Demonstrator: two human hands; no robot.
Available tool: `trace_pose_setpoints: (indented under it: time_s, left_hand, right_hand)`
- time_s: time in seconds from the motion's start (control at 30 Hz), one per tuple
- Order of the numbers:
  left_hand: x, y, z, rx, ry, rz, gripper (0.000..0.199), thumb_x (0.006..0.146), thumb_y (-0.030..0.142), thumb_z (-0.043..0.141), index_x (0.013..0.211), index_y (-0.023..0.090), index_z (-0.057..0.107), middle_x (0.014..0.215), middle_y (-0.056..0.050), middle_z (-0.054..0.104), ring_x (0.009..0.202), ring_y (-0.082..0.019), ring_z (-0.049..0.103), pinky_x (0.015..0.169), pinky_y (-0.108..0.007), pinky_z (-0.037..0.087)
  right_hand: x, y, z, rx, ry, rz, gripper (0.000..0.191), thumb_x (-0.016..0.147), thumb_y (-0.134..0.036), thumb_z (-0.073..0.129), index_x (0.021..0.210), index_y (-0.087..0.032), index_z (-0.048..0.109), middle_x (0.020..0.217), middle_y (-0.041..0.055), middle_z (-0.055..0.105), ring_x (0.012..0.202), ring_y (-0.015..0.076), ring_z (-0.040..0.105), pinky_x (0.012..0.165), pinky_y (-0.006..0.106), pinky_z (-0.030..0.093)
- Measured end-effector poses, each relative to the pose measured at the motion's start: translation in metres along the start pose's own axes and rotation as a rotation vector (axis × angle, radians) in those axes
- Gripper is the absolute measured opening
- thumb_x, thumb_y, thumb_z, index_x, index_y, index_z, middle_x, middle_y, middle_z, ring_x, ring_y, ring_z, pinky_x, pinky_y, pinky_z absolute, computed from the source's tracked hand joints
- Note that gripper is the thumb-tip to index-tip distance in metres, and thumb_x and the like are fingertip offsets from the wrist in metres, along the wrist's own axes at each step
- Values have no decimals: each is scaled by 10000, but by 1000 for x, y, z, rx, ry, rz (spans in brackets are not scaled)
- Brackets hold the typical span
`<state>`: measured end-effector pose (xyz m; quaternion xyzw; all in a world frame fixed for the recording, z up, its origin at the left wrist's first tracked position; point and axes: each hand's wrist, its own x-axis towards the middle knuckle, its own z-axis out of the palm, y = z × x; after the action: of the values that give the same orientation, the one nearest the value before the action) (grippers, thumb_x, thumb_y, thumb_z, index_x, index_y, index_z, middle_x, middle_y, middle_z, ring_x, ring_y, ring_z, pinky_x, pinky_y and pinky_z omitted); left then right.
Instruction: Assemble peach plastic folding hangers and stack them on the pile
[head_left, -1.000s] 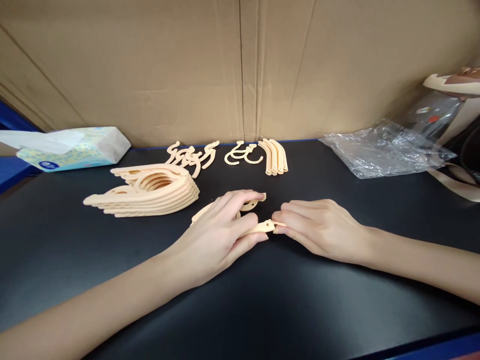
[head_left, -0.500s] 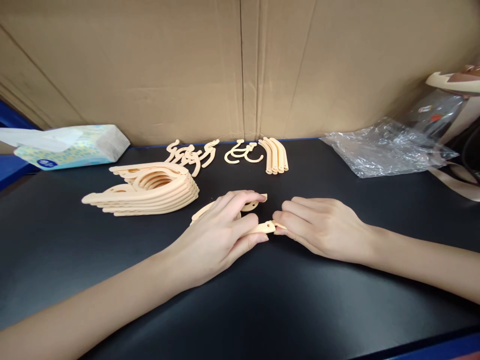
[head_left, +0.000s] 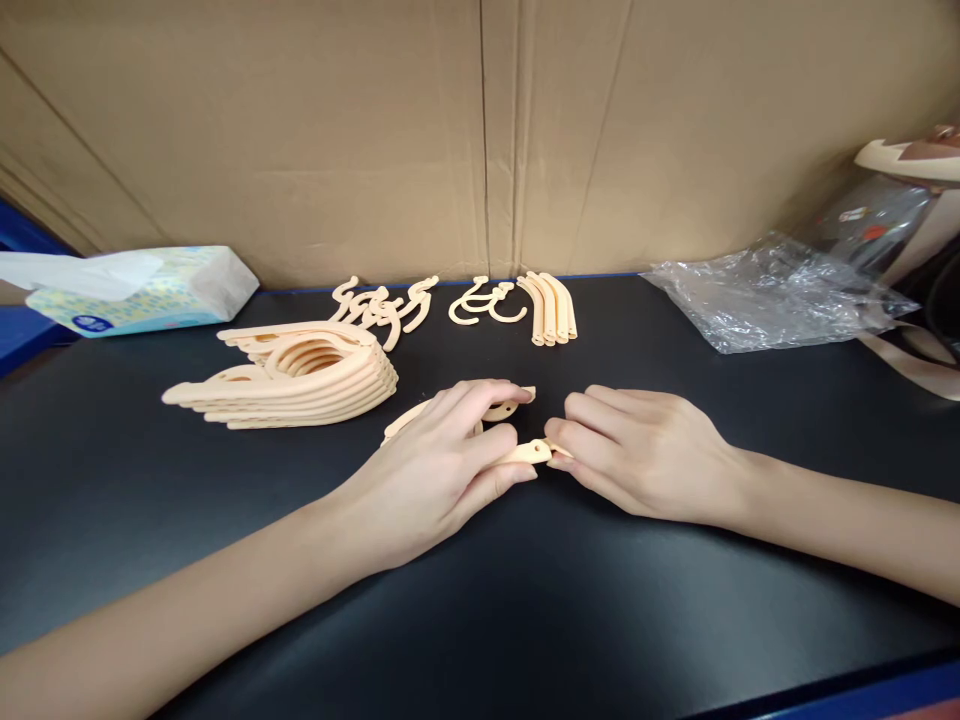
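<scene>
My left hand (head_left: 442, 465) is closed over a cream plastic curved piece (head_left: 529, 453), which pokes out between thumb and forefinger and shows a small hole near its end. Part of that piece also shows behind the fingers and left of the hand. My right hand (head_left: 645, 450) pinches a small cream part (head_left: 559, 450) that touches the end of the curved piece; most of it is hidden by the fingers. To the left lies a stack of cream curved frames (head_left: 337, 385).
Along the back of the black table (head_left: 480, 620) lie several small cream hooks (head_left: 382, 308), a few bigger hooks (head_left: 487, 300) and several curved bars (head_left: 551, 310). A tissue pack (head_left: 150, 290) is at back left, a clear plastic bag (head_left: 772, 295) at back right. Cardboard (head_left: 300, 130) stands behind.
</scene>
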<state>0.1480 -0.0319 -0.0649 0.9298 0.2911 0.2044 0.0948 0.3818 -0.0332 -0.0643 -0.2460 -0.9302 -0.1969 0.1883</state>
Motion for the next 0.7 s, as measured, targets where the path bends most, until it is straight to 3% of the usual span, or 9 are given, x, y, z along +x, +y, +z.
trace_pose_setpoints:
  time_s: [0.7]
  left_hand:
    - [-1, -1, 1, -16, -47, -7, 261, 1020, 322, 394, 882, 195, 576, 1381, -89, 484, 1233, -236, 494, 1013, -441, 426]
  right_hand:
    - [0, 2, 2, 34, -27, -18, 369, 1026, -303, 335, 835, -151, 612, 712, 29, 528, 623, 163, 429, 582, 285, 344]
